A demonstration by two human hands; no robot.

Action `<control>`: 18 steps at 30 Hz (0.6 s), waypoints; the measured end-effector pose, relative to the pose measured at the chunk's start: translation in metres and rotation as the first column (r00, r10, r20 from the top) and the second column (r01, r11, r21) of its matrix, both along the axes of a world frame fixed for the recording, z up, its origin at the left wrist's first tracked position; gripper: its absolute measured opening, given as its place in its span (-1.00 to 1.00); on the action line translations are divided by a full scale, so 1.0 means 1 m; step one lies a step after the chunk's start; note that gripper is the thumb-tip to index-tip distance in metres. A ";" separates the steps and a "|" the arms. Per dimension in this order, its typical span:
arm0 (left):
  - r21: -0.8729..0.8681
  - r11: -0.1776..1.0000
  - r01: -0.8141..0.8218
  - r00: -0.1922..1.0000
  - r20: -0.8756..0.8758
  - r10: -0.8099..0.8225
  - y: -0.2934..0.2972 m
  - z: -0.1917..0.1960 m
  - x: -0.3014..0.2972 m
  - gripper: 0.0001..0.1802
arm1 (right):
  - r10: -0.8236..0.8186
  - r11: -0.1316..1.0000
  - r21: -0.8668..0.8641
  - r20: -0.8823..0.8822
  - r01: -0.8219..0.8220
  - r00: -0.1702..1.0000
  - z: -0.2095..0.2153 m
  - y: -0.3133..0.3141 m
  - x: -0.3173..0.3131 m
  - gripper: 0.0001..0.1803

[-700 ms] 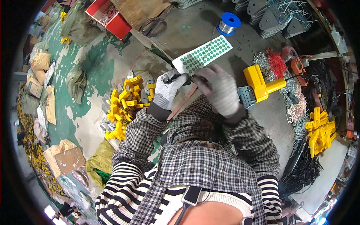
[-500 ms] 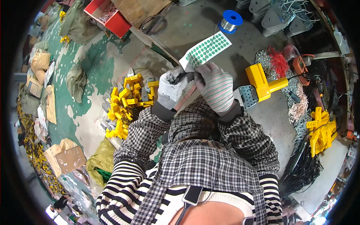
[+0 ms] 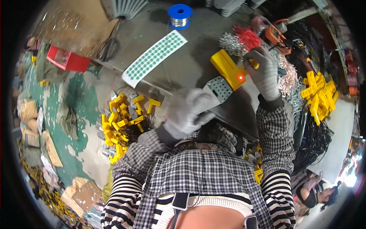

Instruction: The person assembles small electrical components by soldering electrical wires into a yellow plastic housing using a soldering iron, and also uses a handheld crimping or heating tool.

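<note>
Found right hand [image 3: 263, 72] closed round the handle end of a yellow tool [image 3: 225, 66], with a red light [image 3: 240, 77] lit just left of those fingers. Noted left hand [image 3: 187, 112] blurred, thumb apart from fingers, near the tool's perforated metal plate [image 3: 220, 90]; cannot tell whether touching or grasping it. Logged beyond the left fingers: green-dotted white sheet [image 3: 154, 59], then blue spool [image 3: 180, 12]; to their left, piled yellow parts [image 3: 120, 123]

The tabletop [image 3: 204, 28] bears a spool [image 3: 179, 17] and dotted sheet [image 3: 154, 59].
</note>
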State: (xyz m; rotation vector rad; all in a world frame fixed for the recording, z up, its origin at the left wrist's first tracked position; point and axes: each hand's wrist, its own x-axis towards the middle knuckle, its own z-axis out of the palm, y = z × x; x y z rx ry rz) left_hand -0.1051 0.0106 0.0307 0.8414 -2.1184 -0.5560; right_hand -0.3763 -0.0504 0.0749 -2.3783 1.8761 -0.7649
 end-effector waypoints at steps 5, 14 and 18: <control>-0.022 0.999 -0.031 0.946 0.322 0.036 -0.002 -0.020 -0.041 -0.65 | 0.269 0.959 0.085 0.011 -0.269 0.963 -0.002 -0.003 -0.006 -0.85; -0.003 0.997 -0.074 0.973 0.219 0.073 -0.033 0.033 -0.060 -0.63 | -0.366 0.910 0.036 0.539 0.414 0.758 -0.001 -0.004 -0.123 -0.80; -0.138 0.988 0.072 0.929 0.370 -0.016 -0.054 0.062 -0.153 -0.40 | -0.396 0.647 -0.443 0.500 0.620 0.771 -0.067 -0.083 -0.252 -0.81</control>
